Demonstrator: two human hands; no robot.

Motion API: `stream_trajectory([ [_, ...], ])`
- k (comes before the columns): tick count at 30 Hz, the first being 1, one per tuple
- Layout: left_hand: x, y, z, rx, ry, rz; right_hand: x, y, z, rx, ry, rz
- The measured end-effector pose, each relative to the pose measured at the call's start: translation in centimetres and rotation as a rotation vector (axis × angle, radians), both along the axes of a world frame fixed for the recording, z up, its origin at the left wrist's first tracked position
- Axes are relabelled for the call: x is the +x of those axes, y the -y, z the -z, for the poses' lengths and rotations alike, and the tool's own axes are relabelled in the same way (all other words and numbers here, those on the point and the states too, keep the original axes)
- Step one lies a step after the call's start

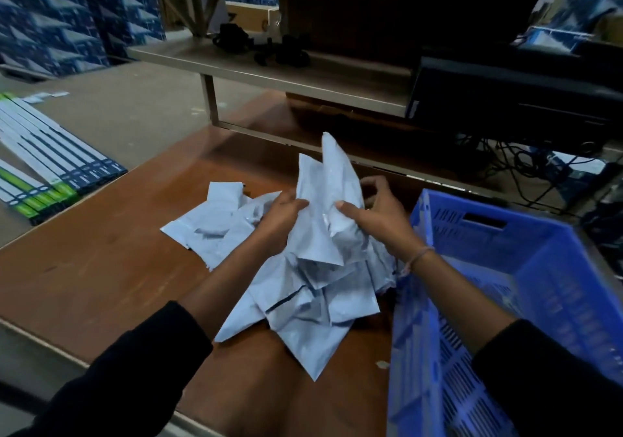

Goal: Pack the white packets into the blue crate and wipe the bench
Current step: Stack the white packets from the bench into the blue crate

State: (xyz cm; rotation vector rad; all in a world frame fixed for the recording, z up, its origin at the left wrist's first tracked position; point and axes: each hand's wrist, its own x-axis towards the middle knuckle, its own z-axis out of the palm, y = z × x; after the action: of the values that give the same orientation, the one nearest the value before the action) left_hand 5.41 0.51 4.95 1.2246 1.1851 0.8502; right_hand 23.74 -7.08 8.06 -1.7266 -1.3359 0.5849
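Several white packets [303, 301] lie heaped in the middle of the brown bench [101, 268]. More of them [215, 221] spread flat to the left of the heap. My left hand [281, 215] and my right hand [377, 215] grip a bunch of packets [327, 180] between them, and its tips stand up above the heap. The blue crate [539, 268] sits at the right, next to my right forearm. Its slotted walls and floor show, and I see no packets in the part of it that is in view.
A low metal shelf [269, 65] with dark small items runs across the back of the bench. Black equipment and cables [522, 106] fill the back right. Long white-and-green boxes [43, 167] lie on the surface at the left. Stacked blue cartons [67, 15] stand behind.
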Motion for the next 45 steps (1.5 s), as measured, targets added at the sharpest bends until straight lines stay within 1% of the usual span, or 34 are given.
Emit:
stream_trajectory([
  [3,2.2,0.6,-0.6,-0.073,0.086,0.076,-0.2,0.6,0.9,0.067,0.181,0.002],
  [5,3.2,1.5,-1.0,-0.089,0.210,0.088,0.4,1.1,0.8,0.044,0.172,-0.003],
  [7,3.9,2.2,-1.1,-0.086,0.266,0.099,1.4,1.5,0.8,0.029,0.125,-0.031],
  [9,4.2,2.4,-0.7,-0.012,0.203,0.165,2.3,1.8,0.8,0.020,0.011,-0.074],
  [12,3.8,2.7,-0.6,0.126,0.065,0.303,3.6,2.3,0.6,-0.049,-0.197,-0.139],
  [14,3.7,2.6,-0.8,0.224,-0.044,0.378,4.6,2.7,0.5,-0.079,-0.256,-0.156],
  [15,3.7,2.8,-1.3,0.291,-0.098,0.415,5.1,2.8,0.4,-0.080,-0.252,-0.155],
  [16,3.7,2.9,-2.0,0.368,-0.157,0.444,5.6,3.0,0.4,-0.058,-0.198,-0.137],
  [17,3.9,2.9,-2.7,0.453,-0.256,0.462,6.0,3.2,0.3,-0.004,-0.090,-0.092],
  [20,4.4,2.7,-4.7,0.694,-0.583,0.524,7.2,4.0,-0.7,0.285,0.330,0.101],
  [22,5.3,2.7,-5.8,0.797,-0.753,0.587,8.4,4.6,-2.0,0.430,0.602,0.148],
  [24,6.6,2.8,-6.8,0.895,-0.819,0.678,10.0,5.0,-3.0,0.449,0.836,0.113],
  [26,8.2,2.9,-7.6,0.996,-0.884,0.726,11.6,5.2,-3.7,0.378,1.030,0.093],
  [27,9.1,3.1,-8.1,1.045,-0.917,0.724,12.4,5.4,-4.0,0.346,1.089,0.085],
  [29,11.0,3.3,-8.6,1.138,-0.935,0.703,14.3,6.1,-4.2,0.330,1.158,0.114],
  [31,12.9,3.9,-9.2,1.221,-0.917,0.680,16.1,7.3,-4.3,0.333,1.207,0.186],
  [34,16.1,4.8,-9.4,1.298,-0.935,0.646,19.3,9.6,-4.2,0.321,1.213,0.253],
  [36,18.6,5.6,-9.1,1.342,-0.937,0.650,21.7,11.3,-3.8,0.266,1.242,0.288],
  [39,22.4,6.7,-7.9,1.414,-0.905,0.701,25.2,13.4,-3.0,0.101,1.300,0.299],
  [41,24.9,7.3,-6.7,1.396,-0.892,0.734,27.0,14.3,-2.2,-0.027,1.286,0.260],
  [43,27.3,7.8,-5.1,1.351,-0.952,0.746,28.2,14.7,-1.1,-0.176,1.232,0.215],
  [45,29.4,7.8,-3.2,1.340,-1.068,0.762,28.8,14.7,0.6,-0.305,1.154,0.172],
])
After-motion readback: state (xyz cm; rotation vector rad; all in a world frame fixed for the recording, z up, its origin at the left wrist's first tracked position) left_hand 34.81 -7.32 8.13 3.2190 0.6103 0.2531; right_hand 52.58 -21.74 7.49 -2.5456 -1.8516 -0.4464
